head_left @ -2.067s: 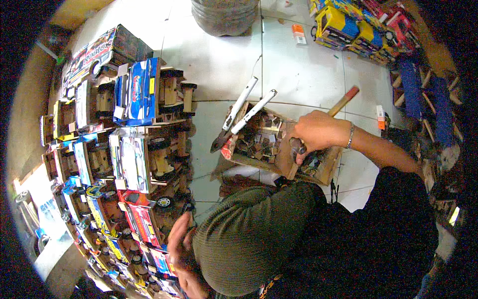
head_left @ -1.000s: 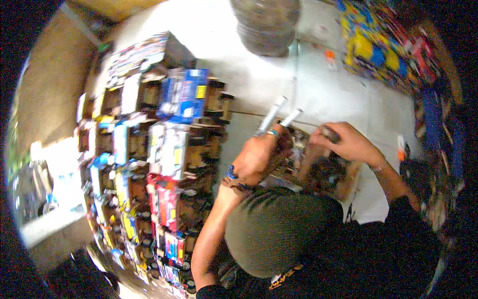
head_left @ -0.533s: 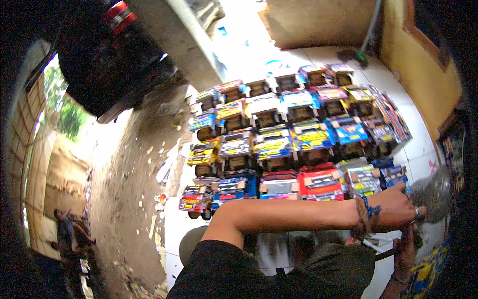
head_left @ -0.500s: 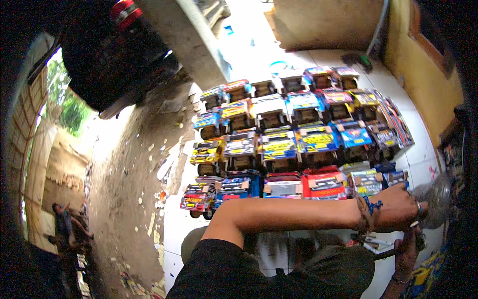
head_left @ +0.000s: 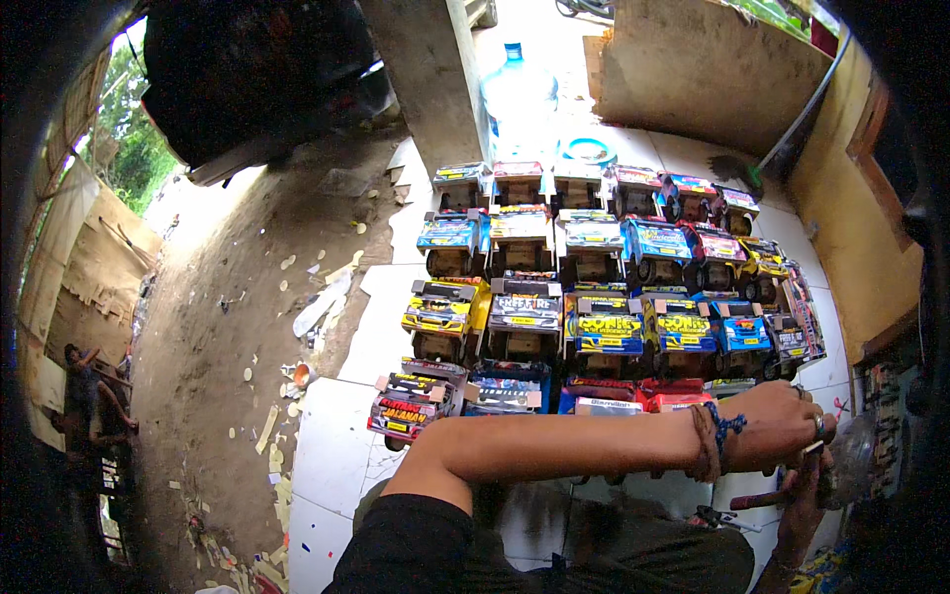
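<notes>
My left arm reaches across to the right. My left hand (head_left: 777, 426), with rings and a bracelet at its wrist, has its fingers curled down beside a clear plastic container (head_left: 853, 457); what they pinch is hidden. Just below it my right hand (head_left: 804, 507) is closed, and a brown, stick-like handle (head_left: 757, 502) juts from it to the left. A small pale piece shows between the two hands. Rows of colourful toy trucks (head_left: 604, 332) stand beyond my left arm, the nearest row partly covered by it.
White floor tiles (head_left: 332, 436) border a dirt floor (head_left: 228, 327) strewn with scraps at left. A large blue-tinted water bottle (head_left: 520, 94) and a blue-rimmed basin (head_left: 588, 150) stand at the back near a pillar (head_left: 427, 79). Another person (head_left: 94, 386) sits far left.
The view has shifted, so the trucks sit lower and further right and the water bottle shows whole. My hands stay together at the right by the clear container.
</notes>
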Demonstrator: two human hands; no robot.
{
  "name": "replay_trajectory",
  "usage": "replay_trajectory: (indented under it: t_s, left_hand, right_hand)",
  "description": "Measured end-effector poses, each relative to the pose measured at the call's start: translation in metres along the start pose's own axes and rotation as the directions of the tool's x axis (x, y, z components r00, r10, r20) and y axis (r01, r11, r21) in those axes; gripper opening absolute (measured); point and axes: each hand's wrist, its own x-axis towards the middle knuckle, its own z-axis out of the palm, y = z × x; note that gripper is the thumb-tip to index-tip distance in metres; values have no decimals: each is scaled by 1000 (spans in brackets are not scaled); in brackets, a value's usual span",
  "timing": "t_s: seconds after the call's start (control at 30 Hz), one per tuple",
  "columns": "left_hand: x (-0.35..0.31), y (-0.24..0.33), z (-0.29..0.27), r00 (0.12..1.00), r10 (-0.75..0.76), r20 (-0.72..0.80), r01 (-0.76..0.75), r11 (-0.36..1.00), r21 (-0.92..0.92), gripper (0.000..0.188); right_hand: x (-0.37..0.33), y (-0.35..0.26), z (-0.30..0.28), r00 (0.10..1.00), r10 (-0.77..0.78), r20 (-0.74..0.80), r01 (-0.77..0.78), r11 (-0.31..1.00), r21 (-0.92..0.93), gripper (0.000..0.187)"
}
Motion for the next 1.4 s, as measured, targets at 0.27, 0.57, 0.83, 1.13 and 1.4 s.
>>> replay_trajectory:
  t_s: [0.27, 0.57, 0.83, 1.13, 1.4]
  left_hand:
    - [-5, 3, -6, 998, 43, -45, -44, 999, -25, 20]
    - [-11, 22, 13, 946, -96, 308, 105, 994, -14, 20]
    - [-60, 104, 51, 852, 297, 431, 20, 804, -595, 25]
    - [-98, 121, 76, 833, 448, 324, -367, 887, -281, 13]
    - [-100, 137, 83, 790, 535, 299, -405, 822, -401, 25]
  right_hand:
    - [-17, 32, -14, 978, -203, -51, 203, 979, -3, 56]
    - [-71, -6, -14, 993, -96, -62, 53, 866, -497, 44]
    - [-128, 103, -71, 933, 359, -32, -124, 236, -964, 41]
    - [-167, 237, -114, 924, 373, -85, -142, 127, -982, 33]
    - [-151, 181, -86, 913, 390, -117, -199, 178, -964, 27]
